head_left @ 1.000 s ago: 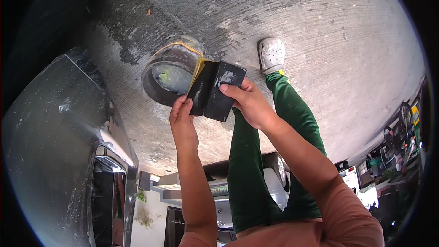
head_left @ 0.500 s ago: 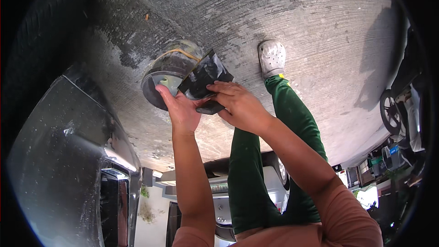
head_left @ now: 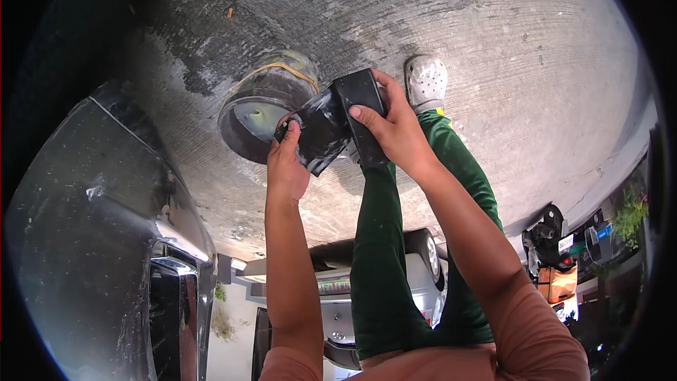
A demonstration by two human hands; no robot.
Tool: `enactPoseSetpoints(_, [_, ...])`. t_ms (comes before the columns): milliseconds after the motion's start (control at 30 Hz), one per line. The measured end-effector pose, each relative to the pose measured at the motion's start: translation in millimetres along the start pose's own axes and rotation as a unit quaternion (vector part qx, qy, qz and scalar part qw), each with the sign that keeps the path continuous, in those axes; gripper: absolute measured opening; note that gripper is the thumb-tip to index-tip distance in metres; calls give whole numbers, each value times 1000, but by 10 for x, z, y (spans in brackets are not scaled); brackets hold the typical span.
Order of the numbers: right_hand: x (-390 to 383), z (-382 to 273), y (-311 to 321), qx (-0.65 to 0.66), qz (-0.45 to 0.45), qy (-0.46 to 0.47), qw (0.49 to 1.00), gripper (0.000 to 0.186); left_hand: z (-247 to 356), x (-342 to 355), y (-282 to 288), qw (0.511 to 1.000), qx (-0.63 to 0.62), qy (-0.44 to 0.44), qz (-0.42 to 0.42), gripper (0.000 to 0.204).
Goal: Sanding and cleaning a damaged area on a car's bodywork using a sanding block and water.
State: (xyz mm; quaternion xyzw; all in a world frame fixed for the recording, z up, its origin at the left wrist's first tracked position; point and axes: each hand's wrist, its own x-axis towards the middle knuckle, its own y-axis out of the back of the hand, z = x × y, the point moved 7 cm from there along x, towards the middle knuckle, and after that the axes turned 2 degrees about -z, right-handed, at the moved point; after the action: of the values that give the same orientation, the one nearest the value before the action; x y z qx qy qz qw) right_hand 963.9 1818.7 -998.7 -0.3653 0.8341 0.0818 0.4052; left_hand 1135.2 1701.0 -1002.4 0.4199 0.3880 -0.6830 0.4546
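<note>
My left hand [head_left: 285, 173] pinches the left end of a black sheet [head_left: 315, 129], apparently sandpaper, smeared with whitish residue. My right hand [head_left: 400, 130] grips a black rectangular block [head_left: 361, 114], thumb on its face and fingers behind its far edge. The block lies across the right end of the sheet; whether the sheet is also held by my right fingers is hidden. Just beyond my left hand stands a dark round bucket [head_left: 271, 87] with a yellowish band around it and pale, cloudy contents.
A dusty dark car panel [head_left: 92, 197] fills the left side, with a dark tyre shape above it. My pale perforated clog [head_left: 427, 74] rests on rough concrete [head_left: 522, 85]. A silver car [head_left: 416, 283] and a motorcycle [head_left: 546, 236] appear toward the bottom.
The block has come up from beneath my right fingers to the sheet's right end. My right hand has moved farther away and turned; my left hand has closed on the sheet.
</note>
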Motion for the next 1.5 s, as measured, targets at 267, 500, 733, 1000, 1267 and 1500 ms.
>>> enactPoseSetpoints(267, [-66,280,-243,-67,-1,-9,998,45,-174,-92,12,998,-42,-14,-46,49])
enactPoseSetpoints(500, [-634,119,-814,-183,-127,40,974,28,-247,-53,106,974,-168,44,-146,59])
enactPoseSetpoints(733, [-539,264,-676,-172,-88,-16,981,28,-34,-126,281,984,-170,-39,-33,56])
enactPoseSetpoints(1000, [-417,116,-557,-179,-46,43,982,49,-44,-155,242,993,-71,-65,-69,59])
enactPoseSetpoints(1267, [-401,167,-585,-211,-20,86,974,49,-222,-339,59,996,7,-42,-82,68])
enactPoseSetpoints(1500, [-368,168,-591,-195,-41,75,977,49,-209,-378,-58,989,10,-75,-123,64])
